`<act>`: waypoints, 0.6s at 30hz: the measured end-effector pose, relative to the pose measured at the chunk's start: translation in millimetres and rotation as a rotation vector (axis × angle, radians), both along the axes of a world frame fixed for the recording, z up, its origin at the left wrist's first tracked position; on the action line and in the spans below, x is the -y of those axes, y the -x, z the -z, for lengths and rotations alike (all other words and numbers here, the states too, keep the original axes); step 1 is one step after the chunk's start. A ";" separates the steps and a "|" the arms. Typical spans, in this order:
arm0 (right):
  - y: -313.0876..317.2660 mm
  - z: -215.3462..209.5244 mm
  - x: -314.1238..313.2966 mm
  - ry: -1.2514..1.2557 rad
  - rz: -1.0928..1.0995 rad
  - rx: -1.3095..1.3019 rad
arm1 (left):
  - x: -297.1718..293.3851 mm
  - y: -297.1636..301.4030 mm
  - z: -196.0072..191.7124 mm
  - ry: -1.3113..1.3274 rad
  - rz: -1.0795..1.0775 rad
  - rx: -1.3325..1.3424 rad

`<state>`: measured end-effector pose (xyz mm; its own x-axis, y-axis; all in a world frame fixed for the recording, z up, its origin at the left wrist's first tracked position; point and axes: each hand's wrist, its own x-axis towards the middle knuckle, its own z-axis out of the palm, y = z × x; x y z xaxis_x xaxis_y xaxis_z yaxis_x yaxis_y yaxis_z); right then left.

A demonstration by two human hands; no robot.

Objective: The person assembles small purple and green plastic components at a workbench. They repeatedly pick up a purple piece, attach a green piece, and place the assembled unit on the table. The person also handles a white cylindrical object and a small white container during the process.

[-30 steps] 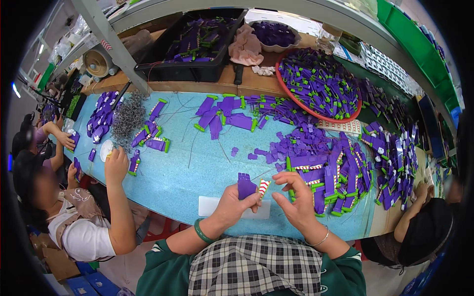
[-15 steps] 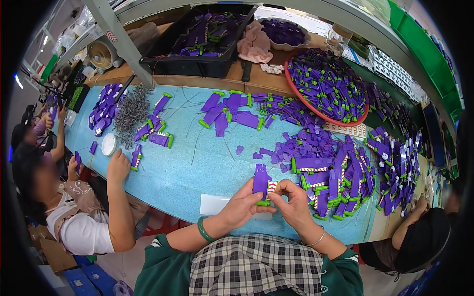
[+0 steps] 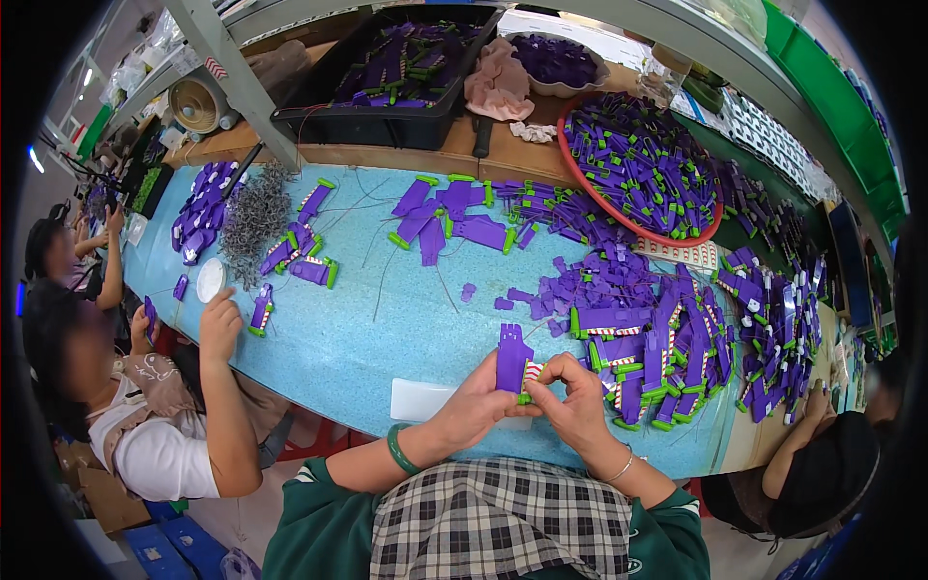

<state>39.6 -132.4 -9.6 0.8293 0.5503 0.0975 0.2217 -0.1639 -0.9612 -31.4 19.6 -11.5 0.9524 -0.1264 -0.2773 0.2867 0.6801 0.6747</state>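
Near the front edge of the table, my left hand (image 3: 470, 406) is closed on a flat purple plastic part (image 3: 510, 362) with a bright green end, held upright. A red-and-white chevron sticker (image 3: 533, 371) shows along the part's right side. My right hand (image 3: 577, 404) is closed too, its thumb and forefinger pinching at the sticker's outer edge; whether the sticker lies flat on the part is hard to make out. Just right of my right hand lies a pile of similar purple and green parts (image 3: 667, 353) bearing striped stickers. Small purple pieces (image 3: 580, 285) are heaped behind it.
A red-rimmed basket (image 3: 570, 159) of purple-green parts stands at the back right. A black bin (image 3: 367, 130) is at the back left. Purple parts with thin wires (image 3: 435, 222) lie mid-table. A white strip (image 3: 418, 398) is left of my hands. Co-workers sit on both sides, one's hand (image 3: 222, 324) near a white dish (image 3: 211, 280).
The purple part has shifted very slightly in my left hand's grip, and my right fingers have closed in on the sticker's edge. At left, the co-worker's hand has moved slightly toward the dish.
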 end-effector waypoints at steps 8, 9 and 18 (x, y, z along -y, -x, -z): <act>-2.4 -6.0 2.8 -0.003 0.042 0.248 | 3.2 4.4 1.4 -0.230 0.062 0.131; -3.2 -9.3 2.3 -0.006 0.054 0.308 | 3.8 4.9 1.7 -0.219 0.070 0.136; -5.1 -0.7 -1.5 -0.073 -0.110 -0.036 | 1.9 1.4 -1.0 0.159 0.173 0.095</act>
